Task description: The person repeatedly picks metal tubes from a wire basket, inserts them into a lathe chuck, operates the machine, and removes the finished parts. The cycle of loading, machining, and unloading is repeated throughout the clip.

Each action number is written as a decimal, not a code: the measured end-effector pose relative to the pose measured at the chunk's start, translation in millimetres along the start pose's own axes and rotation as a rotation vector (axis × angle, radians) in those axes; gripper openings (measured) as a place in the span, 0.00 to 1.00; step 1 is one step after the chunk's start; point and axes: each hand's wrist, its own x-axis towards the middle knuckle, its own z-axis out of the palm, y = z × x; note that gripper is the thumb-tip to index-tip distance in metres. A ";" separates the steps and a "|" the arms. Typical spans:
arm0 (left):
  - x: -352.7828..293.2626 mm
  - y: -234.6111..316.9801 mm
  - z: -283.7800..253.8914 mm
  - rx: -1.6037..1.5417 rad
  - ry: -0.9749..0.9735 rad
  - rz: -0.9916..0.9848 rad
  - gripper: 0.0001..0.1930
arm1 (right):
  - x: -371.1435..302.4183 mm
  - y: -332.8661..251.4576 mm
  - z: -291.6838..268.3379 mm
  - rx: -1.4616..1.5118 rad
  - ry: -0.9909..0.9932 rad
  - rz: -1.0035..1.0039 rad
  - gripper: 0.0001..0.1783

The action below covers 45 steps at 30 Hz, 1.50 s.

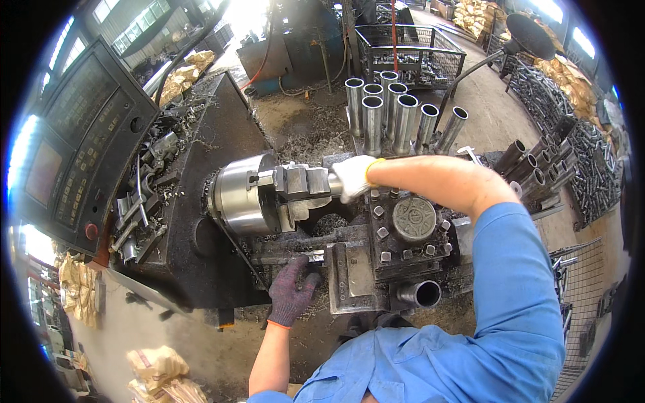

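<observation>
1. Part (334, 185), one, grey metal: in the chuck (245, 195), between its jaws, outer end toward the tool post (411, 225).
2. Right hand (355, 178), white glove: curled, we judge closed, about the part's outer end; fingertips partly hidden.
3. Left hand (293, 290), dark glove: loosely spread, holding nothing we can see, at the bed rail (275, 258); contact we cannot tell.
4. Handling, our judgement: we should keep the part square and in line with the chuck, bear it evenly against the jaws, and have fingers clear of them before any tightening or turning.
5. Obstruction: tool post, bolts upward, under the right forearm; we would mind wrist and sleeve.
6. Obstruction: holder (418, 294), round-mouthed, just before the torso.
7. Swarf (306, 144), loose, behind the chuck; we advise keeping it off the seating faces.
8. Tubes (405, 121), bright, upright, beyond the tool post.
9. Dark tubes (526, 164), clustered, to the right.
10. Panel (87, 148), left.
</observation>
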 end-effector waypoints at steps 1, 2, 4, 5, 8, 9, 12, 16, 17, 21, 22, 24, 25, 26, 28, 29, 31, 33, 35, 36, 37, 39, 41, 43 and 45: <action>-5.5 -4.9 1.7 -0.048 0.011 -0.043 0.28 | -0.7 -1.9 -3.6 0.021 -0.041 -0.022 0.43; -13.4 -13.0 4.0 -0.085 0.000 -0.096 0.28 | -6.0 -1.6 -4.3 0.023 -0.010 0.007 0.44; -38.8 -38.7 11.3 -0.238 0.064 -0.226 0.27 | -10.6 0.4 -5.0 0.112 -0.047 0.015 0.41; -58.7 -55.9 11.0 -0.359 0.146 -0.303 0.27 | -10.8 1.5 -3.6 -0.066 -0.108 0.103 0.34; -116.6 -113.8 6.4 -0.831 0.642 -0.609 0.25 | -1.4 7.3 8.3 -0.050 -0.025 0.099 0.28; -137.5 -133.6 -5.0 -0.915 0.804 -0.739 0.24 | 5.6 7.3 13.3 -0.042 -0.022 0.081 0.27; -180.6 -180.8 -39.1 -1.324 0.992 -0.867 0.26 | 27.1 8.7 21.8 0.128 0.092 -0.050 0.40; -206.5 -220.0 -70.9 -1.594 0.855 -0.970 0.26 | 29.7 6.2 16.0 0.181 0.015 -0.019 0.56; -210.0 -228.3 -74.3 -1.610 0.849 -0.992 0.25 | 23.1 5.0 11.1 0.195 0.042 -0.058 0.57; -216.5 -261.7 -69.6 -1.386 0.751 -0.915 0.22 | -35.5 -9.8 -14.2 0.082 0.267 0.031 0.54; -216.0 -267.8 -64.9 -1.216 0.778 -0.960 0.21 | -56.4 -14.1 -21.2 0.148 0.332 0.019 0.51; -213.7 -270.1 -57.0 -1.149 0.825 -0.827 0.19 | -102.5 -26.7 -30.4 0.383 0.430 0.103 0.45; -211.8 -264.0 -55.3 -1.091 0.865 -0.852 0.18 | -132.9 -33.5 -28.6 0.509 0.511 0.081 0.43; -208.1 -253.2 -57.8 -0.814 0.864 -0.821 0.18 | -157.7 -40.1 -25.2 0.561 0.555 0.127 0.36; -198.0 -214.4 -73.2 -0.219 0.867 -0.870 0.21 | -209.2 -52.5 -1.2 0.643 0.771 0.179 0.30; -190.6 -187.5 -86.6 0.077 0.841 -0.945 0.24 | -238.1 -56.3 15.2 0.588 0.864 0.145 0.29; -160.2 -131.2 -130.7 0.138 1.024 -0.532 0.26 | -272.7 -60.0 51.2 0.583 0.979 0.276 0.24; -117.0 -79.0 -186.6 0.368 1.063 -0.144 0.24 | -298.1 -62.0 86.4 0.700 1.051 0.351 0.22; -55.7 -45.3 -243.0 0.692 0.988 0.144 0.24 | -313.9 -66.1 115.4 0.664 1.088 0.454 0.21; -22.5 -36.5 -265.3 0.585 0.920 0.076 0.24 | -320.9 -69.3 127.3 0.696 1.079 0.462 0.20; 13.5 -34.6 -291.2 0.816 0.893 0.102 0.29 | -326.2 -73.8 137.4 0.726 1.056 0.538 0.20; 74.5 -42.5 -325.8 0.871 0.742 -0.293 0.36 | -337.6 -85.1 152.5 0.764 1.045 0.493 0.21; 117.3 -57.9 -354.4 0.908 0.650 -0.478 0.41 | -350.0 -97.6 162.4 0.776 0.994 0.489 0.23; 141.8 -67.2 -373.3 0.838 0.539 -0.614 0.41 | -361.9 -108.4 169.4 0.717 0.980 0.460 0.24; 144.4 -63.6 -377.7 0.845 0.488 -0.682 0.42 | -371.4 -115.9 175.9 0.622 0.984 0.504 0.20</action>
